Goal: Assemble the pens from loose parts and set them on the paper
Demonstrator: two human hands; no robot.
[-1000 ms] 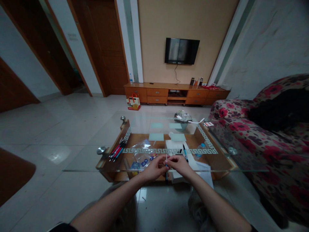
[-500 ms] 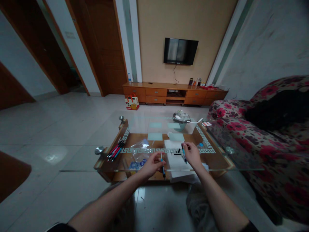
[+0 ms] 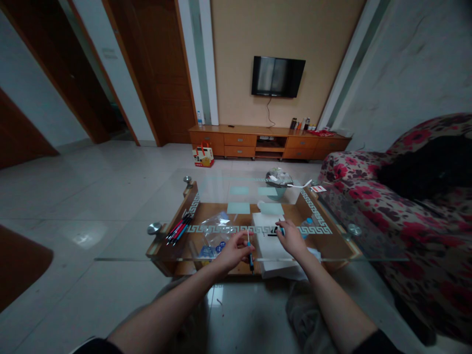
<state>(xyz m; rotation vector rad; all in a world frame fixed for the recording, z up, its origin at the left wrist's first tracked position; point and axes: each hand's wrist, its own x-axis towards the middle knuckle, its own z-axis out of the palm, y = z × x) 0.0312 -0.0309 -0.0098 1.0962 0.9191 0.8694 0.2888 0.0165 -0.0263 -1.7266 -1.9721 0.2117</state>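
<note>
A glass-topped coffee table [image 3: 342, 255] with a wooden frame and a white key-pattern border fills the middle of the view, with pale floor tiles around it and a floral sofa [image 3: 413, 216] close along its right side. Beyond it a long wooden TV cabinet [image 3: 258, 142] stands against the far wall under a dark wall-mounted television [image 3: 278, 76], and a red and yellow paper bag [image 3: 203, 155] sits on the floor at the cabinet's left end; its printing is too small to read. On the table's far end is a small bowl [image 3: 279, 181] of scraps. A white paper pad [image 3: 269, 246] lies near the front edge, with a crumpled clear plastic bag [image 3: 217, 235] bearing blue labels just left of it; the label writing cannot be read. A bundle of red, blue and black pens [image 3: 179, 229] lies near the table's left edge. The left hand [image 3: 232, 253] is closed around a thin pen refill [image 3: 250, 250], held nearly upright over the front edge of the glass, dark end down. The right hand [image 3: 293, 238] rests on the pad with its fingers curled over a blue pen [image 3: 280, 230]; whether it grips the pen cannot be told.
</note>
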